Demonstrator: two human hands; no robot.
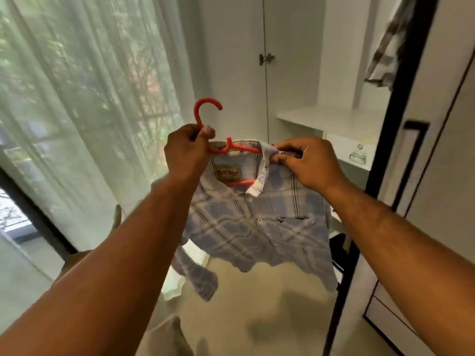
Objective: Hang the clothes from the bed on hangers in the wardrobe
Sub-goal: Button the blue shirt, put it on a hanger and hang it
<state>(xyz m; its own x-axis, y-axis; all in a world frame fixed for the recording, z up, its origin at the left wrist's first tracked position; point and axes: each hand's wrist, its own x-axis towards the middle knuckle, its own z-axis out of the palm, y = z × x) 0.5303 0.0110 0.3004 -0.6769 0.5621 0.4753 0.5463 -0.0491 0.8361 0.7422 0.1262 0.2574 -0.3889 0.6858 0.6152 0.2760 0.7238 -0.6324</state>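
Head view: left hand (pixel 189 150) grips the hanger (pixel 205 109), right hand (pixel 305 163) pinches the shirt (pixel 257 227) collar; settle it, then hook into the wardrobe (pixel 437 124).

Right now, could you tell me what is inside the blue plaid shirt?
A red plastic hanger; its bars show at the neck of the blue plaid shirt, its ends are covered.

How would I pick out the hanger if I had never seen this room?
In front of the white cupboard doors, a blue checked shirt is held up. The hanger sits inside its collar, its neck gripped by the left hand, its hook curling above the fist. It is the only red thing in view.
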